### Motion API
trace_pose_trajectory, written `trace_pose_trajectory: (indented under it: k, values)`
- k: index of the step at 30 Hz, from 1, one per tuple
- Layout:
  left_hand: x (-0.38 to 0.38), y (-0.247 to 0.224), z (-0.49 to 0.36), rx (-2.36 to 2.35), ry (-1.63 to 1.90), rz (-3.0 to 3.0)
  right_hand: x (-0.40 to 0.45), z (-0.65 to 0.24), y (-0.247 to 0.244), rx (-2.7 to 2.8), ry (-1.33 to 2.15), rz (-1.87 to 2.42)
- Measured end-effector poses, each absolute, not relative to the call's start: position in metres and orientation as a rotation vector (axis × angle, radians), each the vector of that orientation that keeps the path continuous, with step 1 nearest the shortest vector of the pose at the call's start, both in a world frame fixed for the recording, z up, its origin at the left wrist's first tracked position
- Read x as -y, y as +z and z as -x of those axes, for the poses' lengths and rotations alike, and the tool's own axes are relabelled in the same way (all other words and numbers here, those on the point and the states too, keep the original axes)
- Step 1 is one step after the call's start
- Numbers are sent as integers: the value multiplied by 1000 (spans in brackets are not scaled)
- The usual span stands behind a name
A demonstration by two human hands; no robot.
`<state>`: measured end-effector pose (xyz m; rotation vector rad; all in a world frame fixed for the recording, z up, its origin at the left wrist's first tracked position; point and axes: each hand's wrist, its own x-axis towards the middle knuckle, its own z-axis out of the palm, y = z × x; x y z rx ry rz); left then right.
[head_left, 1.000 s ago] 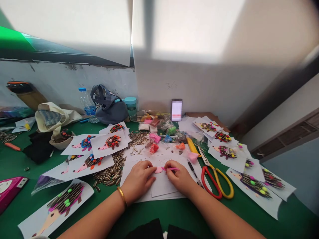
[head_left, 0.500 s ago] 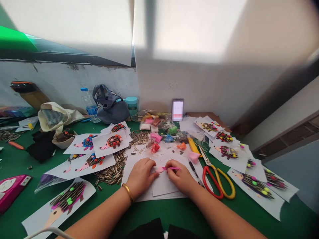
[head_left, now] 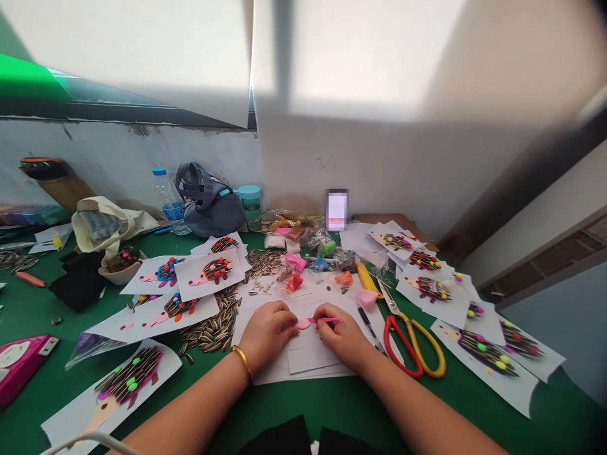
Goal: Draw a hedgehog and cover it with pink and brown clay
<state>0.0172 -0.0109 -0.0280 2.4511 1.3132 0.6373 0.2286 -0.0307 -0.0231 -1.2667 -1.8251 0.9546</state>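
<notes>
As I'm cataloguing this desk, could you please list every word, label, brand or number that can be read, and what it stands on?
"3", handwritten on the pale panel at the back; the marks after it are too faint.
Blue label on the bottle: too small.
White label on the magenta item: too blurred.
Phone screen: pixelated, unreadable.

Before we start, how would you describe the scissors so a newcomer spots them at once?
On the green table, find the right hand. Just past the black pen to its right lie the scissors, set apart by one red and one yellow handle loop.
</notes>
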Motion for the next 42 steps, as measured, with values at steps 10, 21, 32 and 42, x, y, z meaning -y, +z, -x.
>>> trace_pose_trajectory:
  k: [10, 21, 32, 42]
  values:
    - [9, -33, -17, -1251, 708, -2549, 31, -230, -24, 1816, 967, 1270]
    - [17, -24, -2, -1075, 598, -2750, 31, -230, -29, 1757, 1024, 1264]
    - [24, -16, -3, -1076, 427, -2894, 31, -230, -31, 1756, 1060, 1248]
    - [28, -6, -9, -1104, 334, -2916, 30, -231, -29, 1740, 1073, 1249]
